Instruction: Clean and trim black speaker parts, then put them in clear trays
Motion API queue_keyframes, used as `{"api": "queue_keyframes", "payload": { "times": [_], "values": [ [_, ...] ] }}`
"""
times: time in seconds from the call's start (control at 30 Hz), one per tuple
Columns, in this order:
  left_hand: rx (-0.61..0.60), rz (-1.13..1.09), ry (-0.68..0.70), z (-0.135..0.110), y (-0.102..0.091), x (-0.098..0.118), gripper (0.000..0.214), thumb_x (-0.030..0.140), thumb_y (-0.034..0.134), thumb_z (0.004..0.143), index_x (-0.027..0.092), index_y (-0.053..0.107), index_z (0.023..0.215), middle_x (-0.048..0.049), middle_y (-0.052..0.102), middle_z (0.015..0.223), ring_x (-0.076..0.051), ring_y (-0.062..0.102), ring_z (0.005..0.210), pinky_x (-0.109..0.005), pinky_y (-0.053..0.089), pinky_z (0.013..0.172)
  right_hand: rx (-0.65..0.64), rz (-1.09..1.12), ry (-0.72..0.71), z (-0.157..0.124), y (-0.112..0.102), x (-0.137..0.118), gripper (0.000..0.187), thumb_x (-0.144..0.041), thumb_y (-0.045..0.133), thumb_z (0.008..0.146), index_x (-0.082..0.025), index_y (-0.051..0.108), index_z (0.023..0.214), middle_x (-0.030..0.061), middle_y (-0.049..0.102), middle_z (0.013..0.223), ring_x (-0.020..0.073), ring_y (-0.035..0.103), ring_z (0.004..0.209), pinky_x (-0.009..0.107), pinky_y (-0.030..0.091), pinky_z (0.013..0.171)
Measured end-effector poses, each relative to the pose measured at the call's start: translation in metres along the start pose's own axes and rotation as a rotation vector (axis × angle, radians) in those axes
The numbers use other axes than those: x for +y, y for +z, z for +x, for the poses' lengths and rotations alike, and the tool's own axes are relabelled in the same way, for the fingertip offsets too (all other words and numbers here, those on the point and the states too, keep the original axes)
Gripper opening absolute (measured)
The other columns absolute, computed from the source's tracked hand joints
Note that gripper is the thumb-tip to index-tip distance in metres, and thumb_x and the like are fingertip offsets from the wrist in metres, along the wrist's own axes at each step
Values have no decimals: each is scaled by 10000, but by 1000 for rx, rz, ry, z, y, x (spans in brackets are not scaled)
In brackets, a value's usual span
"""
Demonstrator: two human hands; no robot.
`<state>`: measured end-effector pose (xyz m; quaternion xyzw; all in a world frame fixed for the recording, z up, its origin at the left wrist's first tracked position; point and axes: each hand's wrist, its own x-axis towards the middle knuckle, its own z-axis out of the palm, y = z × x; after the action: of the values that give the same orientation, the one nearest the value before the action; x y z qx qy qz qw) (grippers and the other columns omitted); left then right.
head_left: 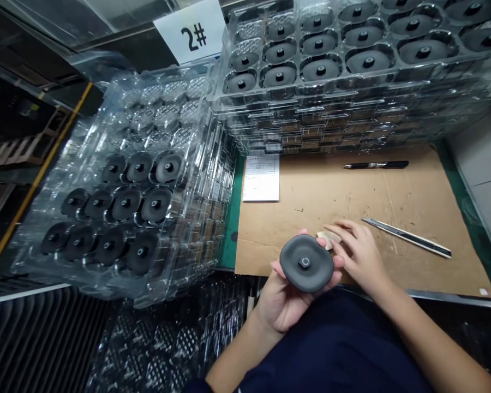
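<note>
At lower centre of the frame, we see the left hand (284, 305) cupped beneath a black disc (317, 268), fingers curled around its rim, its knob (304, 263) toward us. The right hand (362, 254), half curled, appears to pinch a pale scrap (330, 238) at the disc's upper-right edge; the scrap hides part of the grip, and we cannot tell what it is. We judge the step in hand to be close work on that rim. To our eye, the next move calls for a steady left hold and a light right touch, clear of the knife (407, 238) at right on the cardboard (311, 213). A pen (376, 165) and a paper slip (261, 178) lie higher up. More discs sit in a clear tray stack (196, 229) at left and another stack (352, 90) across the top right, near a "2#" sign (194, 34).
</note>
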<state>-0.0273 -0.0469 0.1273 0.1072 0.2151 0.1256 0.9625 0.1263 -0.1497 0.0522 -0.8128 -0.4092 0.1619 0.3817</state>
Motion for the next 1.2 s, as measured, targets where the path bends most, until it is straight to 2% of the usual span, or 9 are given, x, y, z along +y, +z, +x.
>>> {"api": "queue_keyframes", "payload": {
  "times": [0.17,0.27,0.4,0.5,0.57,0.73,0.83,1.0,1.2],
  "values": [
    [-27,-16,-36,1,3,-2,535,606,529,755,305,547,1197,-36,550,1248,-286,587,1078,-409,458,933,145,-222,6,-14,-38,33,361,-322,504,849,-241,575,1194,100,518,1212,292,464,1135,495,319,996],
    [-23,49,-36,2,3,-4,530,626,407,817,337,472,1257,-51,539,1247,-279,619,1014,-432,471,884,243,-388,79,-17,-50,64,333,-378,529,826,-204,618,1095,133,516,1213,371,438,1159,577,304,969],
    [26,603,294,2,-3,-6,611,431,579,814,366,306,1358,-79,529,1245,-267,603,1000,-468,424,916,330,-318,85,-18,-44,78,235,-351,532,824,-149,621,905,162,499,1205,349,455,1166,544,339,986],
    [99,1137,688,2,-6,-2,880,132,731,681,363,244,1376,-80,530,1247,-274,514,1124,-470,334,1011,365,-206,79,-21,-35,54,213,-315,517,845,-155,578,972,163,482,1235,297,468,1183,461,423,951],
    [114,1319,825,2,-6,1,957,42,735,634,357,220,1376,-88,533,1242,-274,508,1122,-470,347,1001,331,-115,87,-25,-34,27,237,-298,491,872,-182,540,1073,127,550,1160,250,552,1082,408,495,855],
    [157,1462,917,4,-3,9,962,28,736,633,338,221,1384,-84,529,1244,-255,518,1103,-445,370,991,63,254,52,-31,-51,-43,264,-231,525,873,-265,561,1132,28,615,1096,170,599,994,312,488,865],
    [197,1497,951,5,-4,10,967,57,754,626,314,225,1394,-94,534,1240,-261,517,1111,-452,373,999,2,201,-73,-28,-60,-69,267,-177,560,850,-274,600,1095,7,620,1087,151,582,993,274,463,844],
    [212,1673,1069,7,-11,10,1053,148,795,610,240,137,1427,-130,526,1205,-253,526,1082,-451,452,940,3,8,-257,-23,-59,-80,326,-107,578,827,-234,599,1125,8,641,1028,136,576,947,273,448,840],
    [237,1762,1154,6,-11,10,1044,170,802,610,184,149,1425,-146,535,1167,-248,531,1060,-438,469,928,-31,-23,-274,-27,-56,-80,325,-113,570,834,-224,594,1139,9,640,1030,128,573,925,267,451,829]
  ]
}}
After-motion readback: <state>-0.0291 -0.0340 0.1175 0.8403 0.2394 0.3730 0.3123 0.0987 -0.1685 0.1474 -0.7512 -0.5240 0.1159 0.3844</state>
